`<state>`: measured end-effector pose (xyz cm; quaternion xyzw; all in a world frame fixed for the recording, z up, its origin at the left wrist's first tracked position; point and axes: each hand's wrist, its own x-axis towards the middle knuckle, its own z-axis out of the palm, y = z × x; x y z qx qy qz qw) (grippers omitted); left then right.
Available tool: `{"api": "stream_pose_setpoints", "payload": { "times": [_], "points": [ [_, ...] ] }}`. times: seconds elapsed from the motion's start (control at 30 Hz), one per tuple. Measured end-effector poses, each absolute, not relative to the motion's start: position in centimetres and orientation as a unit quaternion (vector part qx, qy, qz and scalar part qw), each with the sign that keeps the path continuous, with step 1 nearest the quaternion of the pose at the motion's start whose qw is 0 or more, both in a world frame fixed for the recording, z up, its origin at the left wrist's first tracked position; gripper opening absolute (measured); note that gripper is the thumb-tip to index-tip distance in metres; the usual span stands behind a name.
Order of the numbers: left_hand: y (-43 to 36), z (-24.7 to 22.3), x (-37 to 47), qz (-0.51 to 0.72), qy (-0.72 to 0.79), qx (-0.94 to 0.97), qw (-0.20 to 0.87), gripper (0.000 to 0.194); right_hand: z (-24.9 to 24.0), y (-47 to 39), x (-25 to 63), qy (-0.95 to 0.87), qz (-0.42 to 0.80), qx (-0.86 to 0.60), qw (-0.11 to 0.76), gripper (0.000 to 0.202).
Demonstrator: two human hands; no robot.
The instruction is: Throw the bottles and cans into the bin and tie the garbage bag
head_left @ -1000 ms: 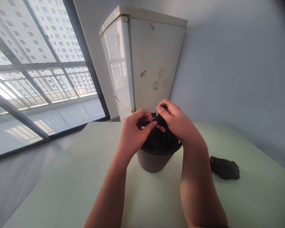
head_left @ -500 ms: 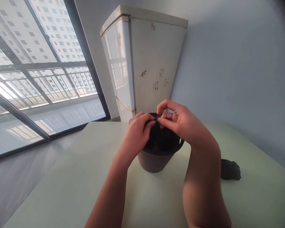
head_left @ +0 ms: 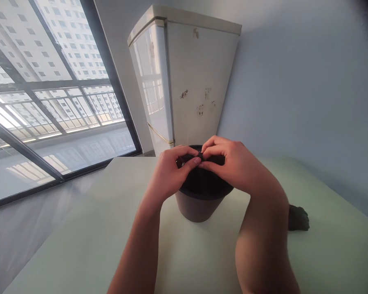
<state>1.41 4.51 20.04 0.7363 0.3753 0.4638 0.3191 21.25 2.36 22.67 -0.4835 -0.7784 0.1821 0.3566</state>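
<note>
A brown bin with a dark rim and a black inside stands upright on the table. Over its opening, my left hand pinches a small black piece of soft-looking material between thumb and forefinger. My right hand pinches the same piece from the other side, its fingertips almost touching those of the left. What exactly the piece is, and whether it joins the black inside of the bin, I cannot make out. Both hands hide parts of the bin's rim.
The pale green table spreads around the bin. A crumpled black bundle lies on it to the right, partly behind my right forearm. Beyond the table stands a white fridge, with a glass sliding door at left and a wall at right.
My left hand has shifted slightly left. The right fingers, raised and apart from the thumb before, have come down and closed on the black piece, which now shows between both hands.
</note>
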Motion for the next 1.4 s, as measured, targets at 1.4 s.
{"api": "stream_pose_setpoints", "payload": {
  "times": [1.4],
  "points": [
    [3.3, 20.8, 2.0, 0.562, 0.353, 0.679, 0.314, 0.01, 22.5, 3.2, 20.3, -0.77, 0.241, -0.469, 0.36, 0.027]
  ]
}}
